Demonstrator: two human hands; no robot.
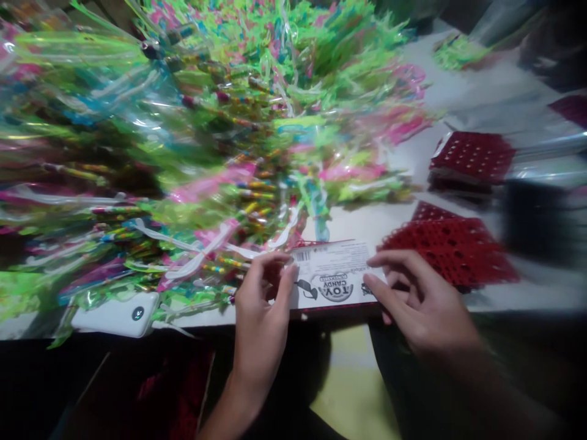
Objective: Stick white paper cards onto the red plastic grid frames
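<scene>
Left hand (263, 302): pinched on label card's (332, 275) left end.
Right hand (417, 302): clamped on its right end.
Risk: at table's (541, 299) near edge, loosened fingers might drop it.

white printed card (334, 275), rectangular, marked "toy candy" with a barcode, lying flat at the table's near edge, print upside down to the viewer; left end pinched, right end pressed by fingers.
</scene>
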